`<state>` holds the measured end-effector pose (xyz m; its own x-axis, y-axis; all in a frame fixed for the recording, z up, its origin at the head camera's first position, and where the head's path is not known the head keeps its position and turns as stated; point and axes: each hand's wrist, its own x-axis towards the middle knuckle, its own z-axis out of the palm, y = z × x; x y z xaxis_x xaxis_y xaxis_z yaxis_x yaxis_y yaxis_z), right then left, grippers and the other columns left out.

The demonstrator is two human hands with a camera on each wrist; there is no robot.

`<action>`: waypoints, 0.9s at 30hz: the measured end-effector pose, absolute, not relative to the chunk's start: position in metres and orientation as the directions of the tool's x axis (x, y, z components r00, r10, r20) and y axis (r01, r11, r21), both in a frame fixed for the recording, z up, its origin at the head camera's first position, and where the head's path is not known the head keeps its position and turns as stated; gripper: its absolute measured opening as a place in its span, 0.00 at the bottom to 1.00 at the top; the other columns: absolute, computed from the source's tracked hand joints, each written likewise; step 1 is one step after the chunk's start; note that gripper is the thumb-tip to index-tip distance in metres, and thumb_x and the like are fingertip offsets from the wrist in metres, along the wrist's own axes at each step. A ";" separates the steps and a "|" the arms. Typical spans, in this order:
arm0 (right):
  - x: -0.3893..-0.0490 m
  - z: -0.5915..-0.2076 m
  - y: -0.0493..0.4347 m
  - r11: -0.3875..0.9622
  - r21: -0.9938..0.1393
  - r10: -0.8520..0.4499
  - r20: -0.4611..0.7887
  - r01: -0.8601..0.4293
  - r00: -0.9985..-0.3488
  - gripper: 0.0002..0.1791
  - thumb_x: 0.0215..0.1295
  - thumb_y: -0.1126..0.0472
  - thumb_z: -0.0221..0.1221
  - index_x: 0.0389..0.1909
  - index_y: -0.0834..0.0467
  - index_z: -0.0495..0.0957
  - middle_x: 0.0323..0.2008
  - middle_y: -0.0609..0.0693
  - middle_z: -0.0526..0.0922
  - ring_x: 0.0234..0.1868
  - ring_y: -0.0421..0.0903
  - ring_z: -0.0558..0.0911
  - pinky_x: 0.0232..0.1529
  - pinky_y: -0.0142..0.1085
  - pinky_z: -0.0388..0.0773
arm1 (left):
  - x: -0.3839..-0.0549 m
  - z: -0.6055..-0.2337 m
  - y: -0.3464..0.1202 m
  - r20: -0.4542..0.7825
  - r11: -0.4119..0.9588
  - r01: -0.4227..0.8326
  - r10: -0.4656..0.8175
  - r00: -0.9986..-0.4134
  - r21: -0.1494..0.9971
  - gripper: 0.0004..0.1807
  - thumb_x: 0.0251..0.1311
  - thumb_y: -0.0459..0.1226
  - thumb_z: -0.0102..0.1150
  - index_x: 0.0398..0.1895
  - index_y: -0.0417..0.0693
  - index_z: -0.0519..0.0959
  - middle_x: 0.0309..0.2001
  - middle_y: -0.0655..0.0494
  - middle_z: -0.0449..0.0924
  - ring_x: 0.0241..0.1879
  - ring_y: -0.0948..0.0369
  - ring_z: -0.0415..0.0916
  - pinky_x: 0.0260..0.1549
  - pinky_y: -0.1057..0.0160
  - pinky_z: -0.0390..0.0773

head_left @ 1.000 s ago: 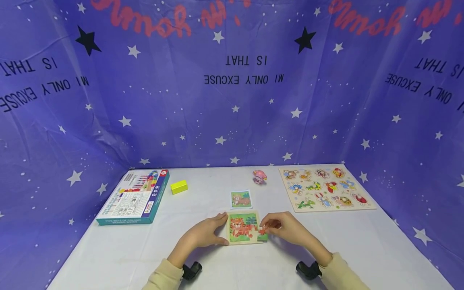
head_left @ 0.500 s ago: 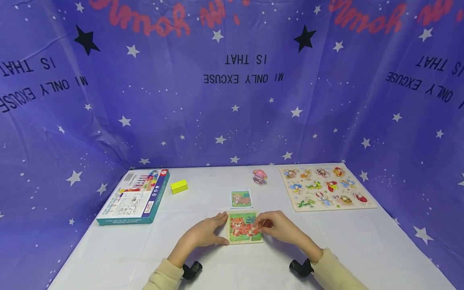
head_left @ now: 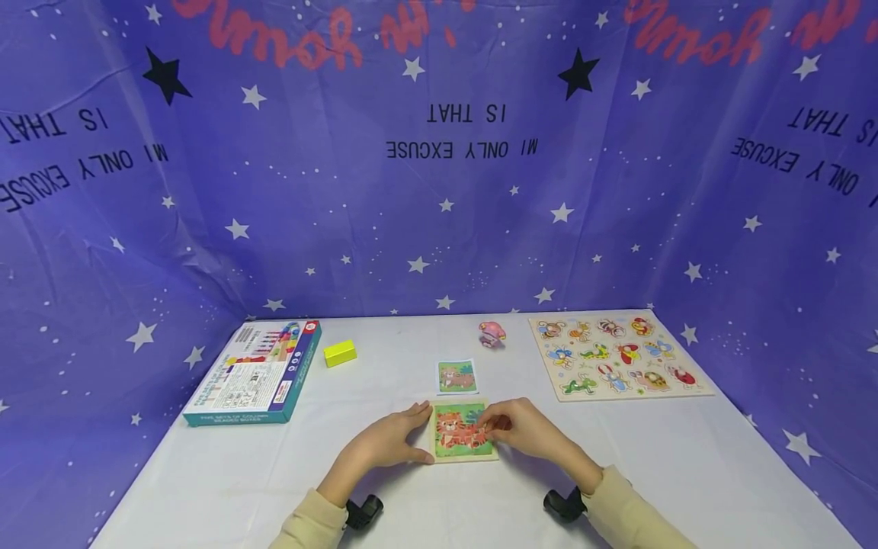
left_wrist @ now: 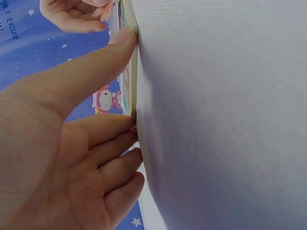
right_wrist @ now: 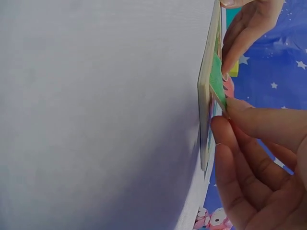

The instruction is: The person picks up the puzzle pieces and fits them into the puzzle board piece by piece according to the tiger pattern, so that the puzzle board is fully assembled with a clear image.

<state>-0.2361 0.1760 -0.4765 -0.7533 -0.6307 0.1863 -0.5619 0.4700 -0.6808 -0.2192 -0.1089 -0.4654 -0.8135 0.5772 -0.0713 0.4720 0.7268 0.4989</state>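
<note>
A square wooden jigsaw puzzle (head_left: 453,460) with a tiger picture lies flat in front of me. My left hand (head_left: 391,440) steadies its left side, thumb and fingers spread nearly straight; in the left wrist view the thumb (left_wrist: 103,60) and index fingertip touch the frame. Over the puzzle's right side, my right hand (head_left: 528,431) pinches a puzzle piece (right_wrist: 217,82) between thumb and fingers. Green and red show on this piece. In the right wrist view it stands tilted, one edge down at the puzzle. Fingers partly hide the spot in the head view.
Just behind the puzzle lies a picture card (head_left: 456,377). Further back are a pink figurine (head_left: 491,334) and a yellow block (head_left: 339,353). A flat box (head_left: 250,374) lies at left, an insect peg puzzle board (head_left: 617,358) at right. A starry curtain (head_left: 439,229) surrounds the table.
My right hand has carried the piece left from beside the frame to over the puzzle's lower right part, where a pale gap showed. The left hand has stayed in place.
</note>
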 end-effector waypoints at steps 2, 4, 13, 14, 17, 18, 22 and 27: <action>-0.236 -0.477 0.175 0.479 -0.676 -0.632 0.176 -0.560 -0.754 0.11 0.56 0.71 0.66 0.39 0.57 0.85 0.28 0.47 0.84 0.29 0.34 0.78 0.31 0.29 0.79 | -0.219 -0.465 -0.109 -0.072 0.723 0.473 0.580 -0.812 0.503 0.49 0.50 0.53 0.70 0.70 0.34 0.62 0.71 0.43 0.58 0.70 0.47 0.56 0.67 0.48 0.58; -0.235 -0.476 0.174 0.485 -0.673 -0.632 0.171 -0.558 -0.755 0.12 0.55 0.72 0.67 0.39 0.57 0.85 0.28 0.46 0.83 0.29 0.34 0.78 0.32 0.30 0.79 | -0.219 -0.465 -0.109 -0.074 0.725 0.475 0.582 -0.810 0.500 0.49 0.50 0.53 0.69 0.70 0.35 0.62 0.71 0.43 0.58 0.70 0.47 0.55 0.67 0.48 0.58; -0.233 -0.475 0.172 0.517 -0.668 -0.623 0.134 -0.535 -0.771 0.12 0.53 0.72 0.67 0.39 0.57 0.85 0.30 0.43 0.83 0.30 0.35 0.77 0.32 0.30 0.78 | -0.219 -0.465 -0.109 -0.068 0.723 0.477 0.582 -0.810 0.499 0.49 0.50 0.53 0.69 0.70 0.35 0.62 0.71 0.43 0.58 0.70 0.47 0.56 0.67 0.48 0.59; -0.233 -0.475 0.172 0.519 -0.668 -0.625 0.131 -0.534 -0.770 0.12 0.53 0.71 0.68 0.40 0.58 0.85 0.31 0.44 0.83 0.30 0.35 0.77 0.32 0.30 0.78 | -0.219 -0.465 -0.109 -0.069 0.723 0.478 0.582 -0.810 0.499 0.49 0.50 0.53 0.69 0.70 0.35 0.62 0.71 0.43 0.58 0.70 0.47 0.56 0.67 0.48 0.59; -0.233 -0.474 0.172 0.520 -0.665 -0.629 0.126 -0.536 -0.767 0.12 0.54 0.70 0.68 0.40 0.58 0.85 0.34 0.45 0.85 0.31 0.35 0.78 0.32 0.30 0.78 | -0.219 -0.465 -0.109 -0.070 0.724 0.477 0.582 -0.810 0.499 0.49 0.50 0.53 0.69 0.70 0.35 0.62 0.71 0.43 0.58 0.70 0.47 0.56 0.67 0.48 0.59; -0.232 -0.474 0.172 0.520 -0.664 -0.631 0.126 -0.537 -0.766 0.12 0.54 0.70 0.68 0.41 0.58 0.85 0.35 0.45 0.85 0.31 0.35 0.78 0.32 0.30 0.78 | -0.219 -0.465 -0.109 -0.070 0.724 0.477 0.582 -0.810 0.498 0.49 0.50 0.53 0.69 0.70 0.35 0.62 0.71 0.43 0.58 0.70 0.47 0.56 0.66 0.48 0.59; -0.232 -0.474 0.172 0.513 -0.672 -0.633 0.124 -0.534 -0.764 0.12 0.53 0.69 0.69 0.40 0.59 0.85 0.34 0.46 0.85 0.31 0.35 0.78 0.32 0.30 0.78 | -0.219 -0.466 -0.109 -0.069 0.723 0.477 0.582 -0.810 0.499 0.49 0.50 0.53 0.69 0.70 0.35 0.62 0.71 0.44 0.58 0.70 0.47 0.56 0.67 0.48 0.59; -0.233 -0.473 0.172 0.504 -0.684 -0.632 0.124 -0.528 -0.765 0.12 0.51 0.70 0.70 0.38 0.59 0.84 0.32 0.46 0.84 0.31 0.36 0.78 0.33 0.30 0.79 | -0.219 -0.466 -0.110 -0.065 0.723 0.481 0.583 -0.810 0.496 0.49 0.50 0.54 0.69 0.70 0.35 0.62 0.71 0.44 0.58 0.70 0.47 0.56 0.67 0.49 0.59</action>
<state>-0.2326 0.1715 -0.4732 -0.7649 -0.6321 0.1241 -0.5276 0.5043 -0.6836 -0.2185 -0.1099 -0.4658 -0.8100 0.5829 -0.0647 0.4808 0.7232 0.4959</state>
